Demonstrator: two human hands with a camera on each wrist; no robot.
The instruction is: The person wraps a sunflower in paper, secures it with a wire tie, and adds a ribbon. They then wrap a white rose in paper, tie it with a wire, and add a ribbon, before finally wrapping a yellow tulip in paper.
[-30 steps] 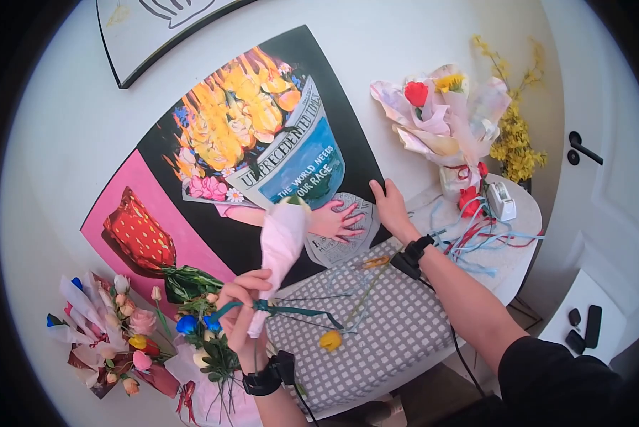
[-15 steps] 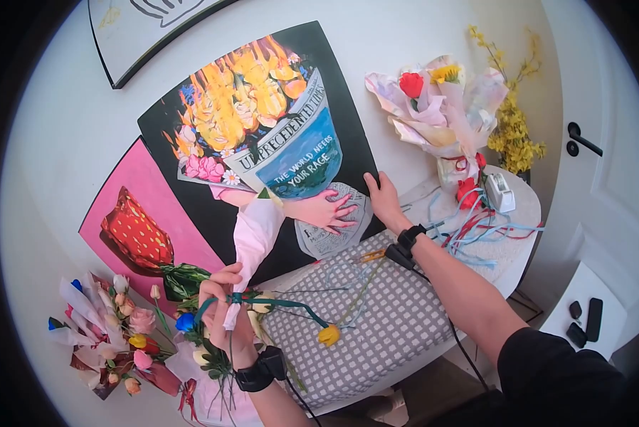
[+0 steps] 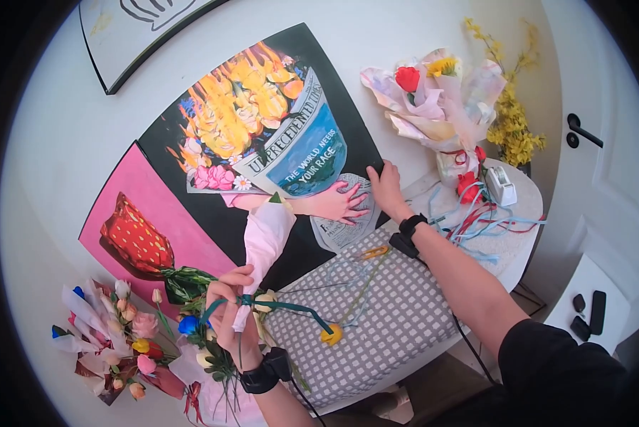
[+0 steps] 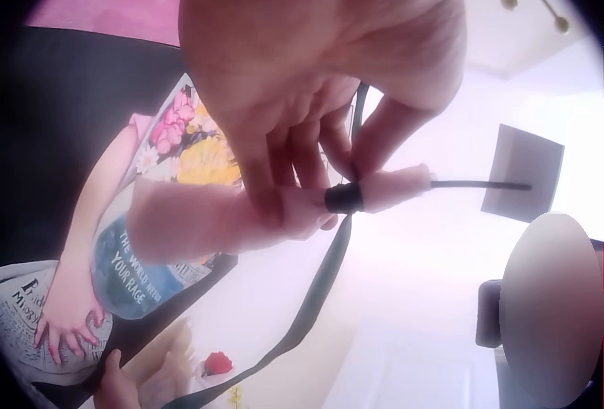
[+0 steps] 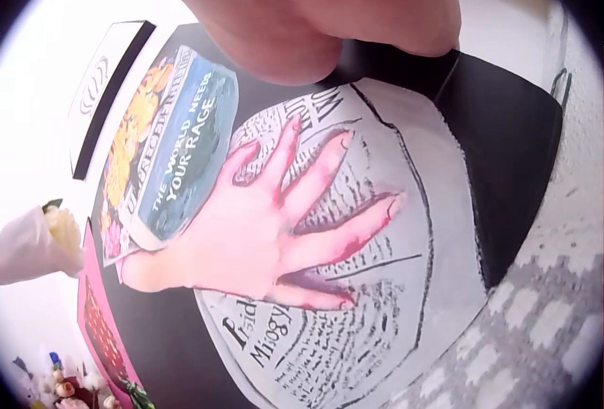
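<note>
My left hand (image 3: 228, 317) pinches the lower end of a single white flower wrapped in pale pink paper (image 3: 266, 238), held upright. A dark green ribbon (image 4: 311, 305) is tied round the paper, one tail hanging to the right. Its thin stem (image 4: 481, 183) sticks out below the wrap in the left wrist view. My right hand (image 3: 387, 191) grips the right edge of a black painting (image 3: 302, 64) showing burning flowers in newspaper. That painting leans on the wall, overlapping a pink painting (image 3: 198, 235). In the right wrist view the white bloom (image 5: 64, 236) shows at the paper's mouth.
A checked cloth (image 3: 376, 334) covers the table, with a yellow flower (image 3: 331, 334) and orange-handled scissors (image 3: 375, 252) on it. Bouquets (image 3: 113, 327) crowd the left. At right are a wrapped bouquet (image 3: 440, 107), loose ribbons (image 3: 476, 235) and a white tape dispenser (image 3: 501, 186).
My left hand has shifted left and slightly down with the wrapped flower. The black painting tilted under my right hand and swung back; the grip on its edge stays.
</note>
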